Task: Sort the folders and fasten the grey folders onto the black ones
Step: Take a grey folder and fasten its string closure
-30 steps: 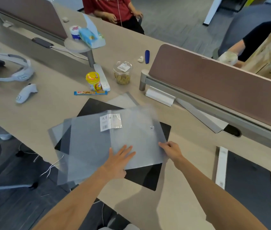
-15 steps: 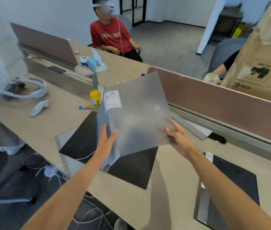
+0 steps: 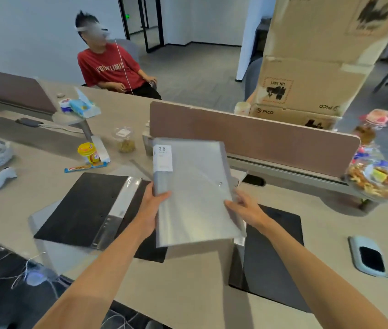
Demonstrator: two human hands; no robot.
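Grey folder (image 3: pixel 195 193) between both hands' fingers (image 3: pixel 164 195) (seemingly aloft).

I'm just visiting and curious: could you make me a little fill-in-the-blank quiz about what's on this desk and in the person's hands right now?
1. Both hands, left hand and right hand, hold a translucent ____ folder above the desk.
2. The white label on that folder shows the number ____.
3. The open folder lying flat under the left arm is ____ in colour.
4. The cup beside the snack bar has a ____ lid.

Missing words: grey; 20; black; yellow
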